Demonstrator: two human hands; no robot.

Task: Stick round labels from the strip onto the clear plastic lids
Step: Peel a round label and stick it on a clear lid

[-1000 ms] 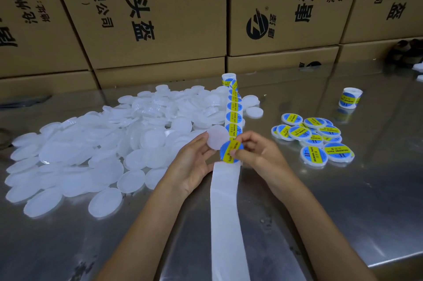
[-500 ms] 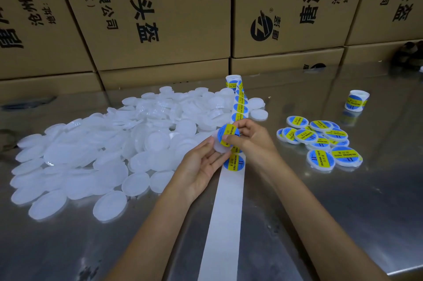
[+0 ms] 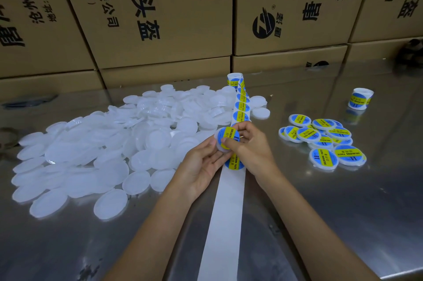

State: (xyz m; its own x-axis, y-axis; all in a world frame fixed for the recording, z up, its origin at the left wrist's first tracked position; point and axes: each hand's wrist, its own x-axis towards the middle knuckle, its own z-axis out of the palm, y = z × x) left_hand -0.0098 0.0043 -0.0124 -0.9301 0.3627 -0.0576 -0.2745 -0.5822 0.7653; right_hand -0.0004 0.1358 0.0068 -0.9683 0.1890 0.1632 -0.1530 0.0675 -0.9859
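My left hand [image 3: 201, 164] holds a clear plastic lid [image 3: 219, 146] by its edge, above the strip. My right hand [image 3: 250, 145] presses a round blue-and-yellow label [image 3: 226, 135] onto that lid with thumb and fingers curled on it. The label strip [image 3: 241, 106] runs from a roll [image 3: 234, 79] at the back toward me, and its bare white backing [image 3: 226, 212] continues to the front edge. One more label [image 3: 235, 163] sits on the strip just below my hands. A large pile of unlabelled lids [image 3: 103, 148] lies to the left.
Several labelled lids [image 3: 320, 138] are heaped to the right on the steel table [image 3: 343, 212]. A second label roll [image 3: 360, 98] stands at the back right. Cardboard boxes [image 3: 160, 17] wall off the back of the table.
My right hand peeled a label off the strip and brought it up onto the lid in my left hand. Both hands rose slightly away from the strip.
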